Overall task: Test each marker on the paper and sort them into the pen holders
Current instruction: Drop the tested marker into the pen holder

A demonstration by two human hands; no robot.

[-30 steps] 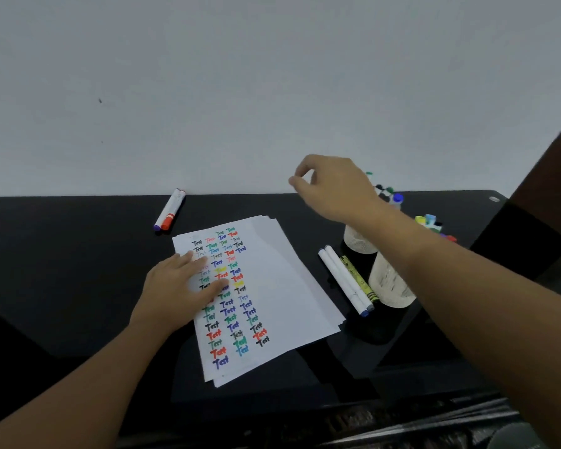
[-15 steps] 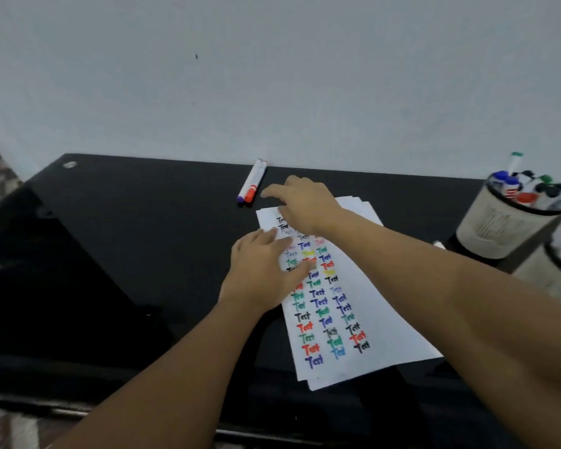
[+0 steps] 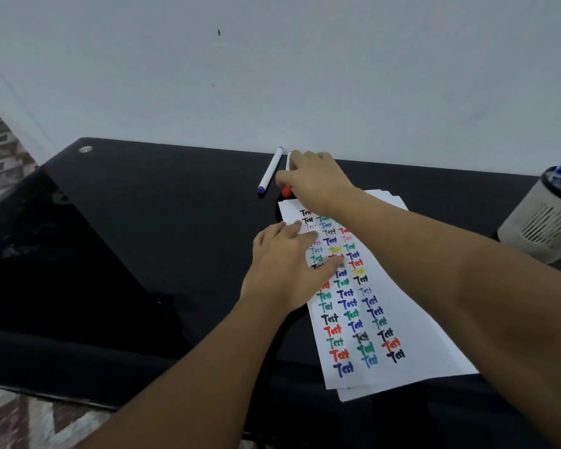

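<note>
A stack of white paper covered with coloured "Test" marks lies on the black table. My left hand presses flat on its upper left part. My right hand reaches past the paper's far edge, fingers curled round a white marker with an orange cap. A second white marker with a purple cap lies just left of it, apart from my fingers. A grey pen holder with several markers stands at the right edge.
A white wall rises right behind the table's far edge. The table's left corner carries a round metal fitting. Patterned floor shows at the left and bottom left.
My right hand moved from the pen holders across the paper to the two markers at the far edge and closed on the orange-capped one. The two markers now lie apart. The view turned left.
</note>
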